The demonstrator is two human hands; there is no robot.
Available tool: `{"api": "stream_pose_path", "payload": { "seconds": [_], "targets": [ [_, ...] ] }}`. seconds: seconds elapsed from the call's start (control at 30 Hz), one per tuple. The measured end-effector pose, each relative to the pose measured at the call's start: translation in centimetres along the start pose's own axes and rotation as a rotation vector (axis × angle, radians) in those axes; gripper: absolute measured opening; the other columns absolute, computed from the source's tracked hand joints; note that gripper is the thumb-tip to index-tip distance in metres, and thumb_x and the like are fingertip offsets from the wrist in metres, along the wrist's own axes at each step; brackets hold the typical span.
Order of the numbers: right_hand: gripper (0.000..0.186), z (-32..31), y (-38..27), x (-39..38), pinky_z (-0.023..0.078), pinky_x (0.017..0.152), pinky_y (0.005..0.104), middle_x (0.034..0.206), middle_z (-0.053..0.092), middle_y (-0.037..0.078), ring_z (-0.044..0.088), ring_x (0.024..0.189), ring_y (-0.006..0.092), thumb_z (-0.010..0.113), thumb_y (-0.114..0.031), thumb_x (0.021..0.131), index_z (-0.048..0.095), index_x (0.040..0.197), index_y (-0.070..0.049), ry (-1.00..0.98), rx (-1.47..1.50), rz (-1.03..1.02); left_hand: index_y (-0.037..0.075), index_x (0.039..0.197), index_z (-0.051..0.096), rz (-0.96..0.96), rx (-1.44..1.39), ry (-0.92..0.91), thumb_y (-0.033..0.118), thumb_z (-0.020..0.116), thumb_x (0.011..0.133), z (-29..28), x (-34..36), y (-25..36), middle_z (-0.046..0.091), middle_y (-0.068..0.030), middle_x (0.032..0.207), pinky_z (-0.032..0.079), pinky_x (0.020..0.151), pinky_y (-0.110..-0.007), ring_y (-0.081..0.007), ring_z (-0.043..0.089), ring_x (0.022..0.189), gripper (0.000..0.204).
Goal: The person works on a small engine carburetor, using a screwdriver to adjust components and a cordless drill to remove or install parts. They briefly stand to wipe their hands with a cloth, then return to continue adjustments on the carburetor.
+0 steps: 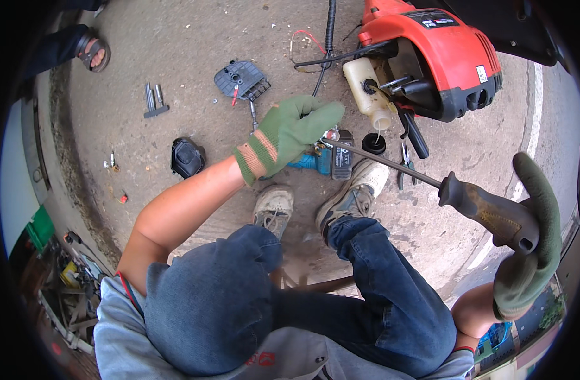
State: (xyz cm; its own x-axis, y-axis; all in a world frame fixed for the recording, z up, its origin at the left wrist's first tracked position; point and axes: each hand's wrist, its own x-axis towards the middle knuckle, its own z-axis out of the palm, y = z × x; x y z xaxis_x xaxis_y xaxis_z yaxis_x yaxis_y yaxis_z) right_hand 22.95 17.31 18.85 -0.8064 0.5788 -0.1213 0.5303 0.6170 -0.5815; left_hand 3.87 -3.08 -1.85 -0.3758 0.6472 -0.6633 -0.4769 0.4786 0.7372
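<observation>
My left hand (299,130), in a green knitted glove, is closed around a small metal part with a clear reddish dome (332,134); most of that part is hidden. A long screwdriver (492,212) with a worn brown handle reaches from the right, its shaft tip meeting the part at my left fingers. Against its handle end lies the palm of my gloved right hand (537,253), the fingers stretched upward along it. Beneath my left hand, a teal cordless drill (312,161) with a black battery (342,155) lies between my shoes.
At the upper right sits a red engine housing (429,54) with a whitish fuel tank (365,85). A black cap (373,144) and pliers (405,166) lie nearby. Leftward are a dark plate (240,79), a black cover (187,157) and metal bits (154,101). Another person's sandalled foot (95,54) shows.
</observation>
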Motion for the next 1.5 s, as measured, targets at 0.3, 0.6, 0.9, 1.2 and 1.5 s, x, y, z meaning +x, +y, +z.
{"api": "stream_pose_path", "payload": {
  "seconds": [0.3, 0.6, 0.9, 1.2, 1.5],
  "targets": [
    [0.089, 0.0, 0.2, 0.6, 0.06, 0.083, 0.037, 0.137, 0.06, 0.025, 0.072, 0.106, 0.0307, 0.058, -0.064, 0.095, 0.036, 0.156, -0.002, -0.06, 0.055, -0.182, 0.005, 0.103, 0.072, -0.086, -0.095, -0.017, 0.038, 0.061, 0.101, 0.2, -0.6, 0.9, 0.064, 0.0025, 0.08, 0.034, 0.041, -0.022, -0.0023, 0.045, 0.048, 0.035],
    [0.074, 0.6, 0.7, 0.8, 0.058, 0.09, 0.0378, 0.143, 0.054, 0.028, 0.063, 0.124, 0.032, 0.059, -0.048, 0.101, 0.038, 0.155, -0.001, 0.027, 0.115, -0.218, 0.005, 0.104, 0.072, -0.105, -0.01, -0.018, 0.037, 0.059, 0.102, 0.2, -0.8, 1.2, 0.064, 0.0019, 0.082, 0.035, 0.042, -0.021, -0.0026, 0.046, 0.05, 0.035],
    [0.078, -0.6, -0.8, 0.7, 0.054, 0.103, 0.0436, 0.148, 0.05, 0.029, 0.063, 0.125, 0.035, 0.06, -0.049, 0.097, 0.038, 0.155, -0.001, -0.047, -0.019, -0.097, 0.005, 0.106, 0.071, -0.108, -0.067, -0.016, 0.038, 0.059, 0.102, 0.1, -0.5, 0.8, 0.065, 0.0019, 0.084, 0.033, 0.042, -0.021, -0.002, 0.045, 0.049, 0.035],
    [0.064, -1.7, 0.0, 0.0, 0.059, 0.091, 0.0399, 0.14, 0.058, 0.027, 0.068, 0.116, 0.0302, 0.059, -0.041, 0.1, 0.05, 0.147, 0.0, -0.113, 0.031, -0.249, 0.006, 0.105, 0.071, -0.091, -0.078, -0.032, 0.038, 0.06, 0.101, 0.0, -0.4, 0.4, 0.066, 0.002, 0.084, 0.031, 0.04, -0.022, -0.0025, 0.042, 0.046, 0.034],
    [0.069, -2.4, 1.1, -0.4, 0.055, 0.095, 0.0398, 0.142, 0.055, 0.027, 0.067, 0.113, 0.0304, 0.059, -0.041, 0.1, 0.042, 0.151, 0.002, -0.189, 0.098, -0.227, 0.006, 0.103, 0.07, -0.092, -0.162, -0.023, 0.038, 0.058, 0.101, 0.4, -0.3, -0.1, 0.064, 0.0013, 0.082, 0.032, 0.041, -0.021, -0.003, 0.044, 0.047, 0.035]
  ]
}}
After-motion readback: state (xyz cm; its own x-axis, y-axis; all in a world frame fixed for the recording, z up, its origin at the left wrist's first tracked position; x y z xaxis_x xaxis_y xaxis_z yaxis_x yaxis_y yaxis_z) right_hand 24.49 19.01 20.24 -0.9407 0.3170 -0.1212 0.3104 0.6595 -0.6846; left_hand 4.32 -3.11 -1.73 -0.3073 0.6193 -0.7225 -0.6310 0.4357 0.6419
